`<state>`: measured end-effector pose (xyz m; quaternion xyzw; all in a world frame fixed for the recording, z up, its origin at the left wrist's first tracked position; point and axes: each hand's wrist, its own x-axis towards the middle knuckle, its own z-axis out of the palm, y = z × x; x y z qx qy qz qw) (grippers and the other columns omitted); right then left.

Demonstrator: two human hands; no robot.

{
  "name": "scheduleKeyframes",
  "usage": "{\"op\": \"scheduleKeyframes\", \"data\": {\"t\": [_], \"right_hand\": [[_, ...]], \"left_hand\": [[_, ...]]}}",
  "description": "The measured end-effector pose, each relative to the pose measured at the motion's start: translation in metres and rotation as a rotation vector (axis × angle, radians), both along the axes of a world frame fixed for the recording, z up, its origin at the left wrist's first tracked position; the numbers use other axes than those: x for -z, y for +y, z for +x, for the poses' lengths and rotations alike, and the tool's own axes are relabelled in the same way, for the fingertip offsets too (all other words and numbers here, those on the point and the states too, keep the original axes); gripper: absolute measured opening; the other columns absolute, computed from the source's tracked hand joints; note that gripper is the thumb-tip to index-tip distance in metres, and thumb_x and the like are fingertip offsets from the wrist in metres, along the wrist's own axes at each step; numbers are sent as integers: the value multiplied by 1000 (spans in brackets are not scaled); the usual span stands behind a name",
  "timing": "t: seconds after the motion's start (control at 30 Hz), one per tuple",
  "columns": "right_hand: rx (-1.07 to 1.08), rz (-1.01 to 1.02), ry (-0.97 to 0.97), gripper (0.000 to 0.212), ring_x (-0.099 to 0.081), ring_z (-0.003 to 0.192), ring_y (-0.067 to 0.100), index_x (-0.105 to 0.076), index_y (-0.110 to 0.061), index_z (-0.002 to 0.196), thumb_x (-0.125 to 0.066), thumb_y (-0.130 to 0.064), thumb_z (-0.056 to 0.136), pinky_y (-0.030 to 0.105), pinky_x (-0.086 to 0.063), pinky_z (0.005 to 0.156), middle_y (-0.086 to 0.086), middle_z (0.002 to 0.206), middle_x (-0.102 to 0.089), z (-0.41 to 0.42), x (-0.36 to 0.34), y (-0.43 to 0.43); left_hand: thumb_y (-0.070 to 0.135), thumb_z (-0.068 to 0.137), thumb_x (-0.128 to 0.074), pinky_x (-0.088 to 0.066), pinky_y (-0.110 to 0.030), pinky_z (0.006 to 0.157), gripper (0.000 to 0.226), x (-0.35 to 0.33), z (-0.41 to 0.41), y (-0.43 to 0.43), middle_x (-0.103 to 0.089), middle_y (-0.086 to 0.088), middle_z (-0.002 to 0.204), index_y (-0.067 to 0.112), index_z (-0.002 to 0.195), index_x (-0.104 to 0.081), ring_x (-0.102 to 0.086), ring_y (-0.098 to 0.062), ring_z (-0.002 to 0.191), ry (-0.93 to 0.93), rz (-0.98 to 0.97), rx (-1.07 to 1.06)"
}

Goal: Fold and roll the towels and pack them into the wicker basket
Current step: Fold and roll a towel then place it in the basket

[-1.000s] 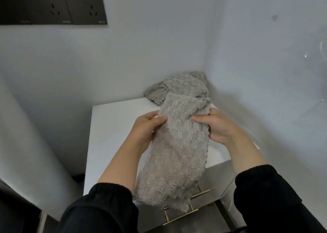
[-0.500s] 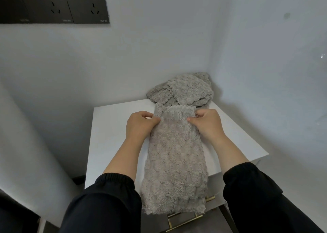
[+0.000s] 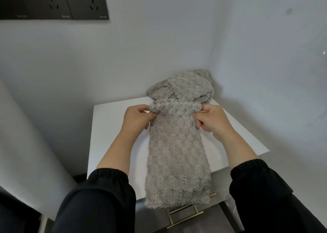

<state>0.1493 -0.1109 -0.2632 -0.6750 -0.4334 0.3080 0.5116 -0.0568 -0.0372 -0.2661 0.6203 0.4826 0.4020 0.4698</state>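
A long folded grey towel [image 3: 177, 153] lies lengthwise on the white cabinet top [image 3: 113, 126], its near end hanging over the front edge. Its far end is curled into a small roll. My left hand [image 3: 137, 117] pinches the left end of that roll and my right hand [image 3: 211, 119] pinches the right end. Behind the roll, a heap of more grey towels [image 3: 184, 87] sits in the back corner against the walls. No wicker basket is in view.
The cabinet stands in a corner, walls close behind and to the right. A brass drawer handle [image 3: 185, 213] shows below the front edge. Dark wall sockets [image 3: 53, 2] are at the upper left. A pale curved surface rises at the left.
The towel went from held up and crumpled to laid flat along the cabinet top. Both hands have since turned its far end over into a first small roll.
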Motion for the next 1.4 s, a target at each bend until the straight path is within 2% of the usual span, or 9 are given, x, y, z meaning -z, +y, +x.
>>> {"op": "scheduleKeyframes", "data": {"t": [0.17, 0.27, 0.37, 0.5, 0.67, 0.87, 1.17, 1.27, 1.4], "right_hand": [[-135, -4, 235, 16, -48, 36, 11, -65, -1, 93, -53, 7, 89, 17, -37, 35, 14, 68, -70, 0, -6, -21], [-122, -69, 420, 20, -53, 43, 16, -61, 3, 104, -44, 0, 93, 21, -43, 37, 21, 82, -71, -2, -6, -24], [-120, -152, 490, 31, -53, 44, 19, -62, 2, 100, -44, -23, 97, 22, -42, 37, 14, 71, -68, -1, -5, -26], [-130, -229, 286, 5, -56, 48, 15, -64, -9, 93, -61, -6, 90, 23, -48, 42, 11, 73, -57, -4, -4, -31], [-72, -213, 183, 22, -58, 51, 16, -61, -9, 99, -66, 6, 83, 22, -51, 46, 9, 67, -58, -5, 1, -35], [-11, -194, 64, 22, -55, 43, 12, -59, -7, 95, -70, 5, 80, 23, -50, 45, 9, 63, -58, -5, 6, -33], [-77, -326, -197, 39, -54, 51, 20, -53, -7, 111, -73, 1, 78, 29, -48, 48, 10, 62, -57, 0, 13, -25], [-165, -369, -292, 52, -54, 56, 20, -48, -10, 127, -72, -3, 80, 31, -44, 57, 5, 67, -55, 1, 10, -22], [-236, -388, -365, 23, -48, 63, 13, -58, -12, 96, -72, -5, 80, 26, -39, 59, -1, 76, -49, 2, 3, -18]], "left_hand": [[-2, 90, -44, -49, -19, 49, 25, -7, -14, -15, -69, -8, 62, 5, 82, -67, -67, -16, 55, -90, -130, 164], [19, 95, -45, -54, -25, 58, 26, -12, -14, -20, -72, -14, 77, 5, 85, -65, -71, -23, 66, -105, -265, 182], [33, 94, -56, -56, -25, 58, 25, -12, -14, -21, -71, -10, 78, 9, 88, -62, -71, -21, 65, -40, -305, 169], [9, 85, -68, -57, -22, 59, 2, -5, -19, -22, -64, -3, 75, 11, 86, -68, -62, -11, 59, 83, -281, 210], [-4, 83, -66, -56, -20, 58, 16, -2, -23, -23, -60, 6, 65, 11, 89, -68, -56, -10, 64, 99, -275, 222], [-8, 82, -64, -58, -29, 64, 21, 5, -19, -21, -54, -10, 69, 13, 85, -65, -57, -20, 65, 170, -157, 112], [-1, 79, -69, -53, -29, 65, 57, 3, -16, -14, -60, -5, 88, 13, 131, -52, -57, -16, 60, 493, -17, 270], [0, 81, -66, -54, -35, 70, 43, 1, -14, -12, -61, -12, 104, 9, 122, -58, -56, -18, 65, 564, -8, 339], [-3, 78, -68, -49, -29, 57, 19, 2, -15, -9, -61, -12, 83, 6, 95, -62, -55, -18, 59, 520, -20, 299]]}}
